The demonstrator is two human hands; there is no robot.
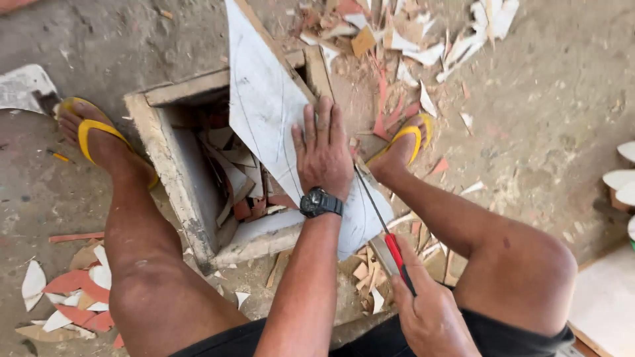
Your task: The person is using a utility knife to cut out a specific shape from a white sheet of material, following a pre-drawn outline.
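We are scoring the white tile, which lies across the wooden box frame. Our left hand presses flat on it, grip open; our right hand is closed around the red-handled cutter at the tile's edge. Next calls for a steady pull along the pencilled line.

- Yellow flip-flops planted on the dusty concrete floor.
- Heap of broken tile scraps lies at top.
- Red and white shards scattered lower left.
- Pale rounded cut pieces stacked at the right edge.
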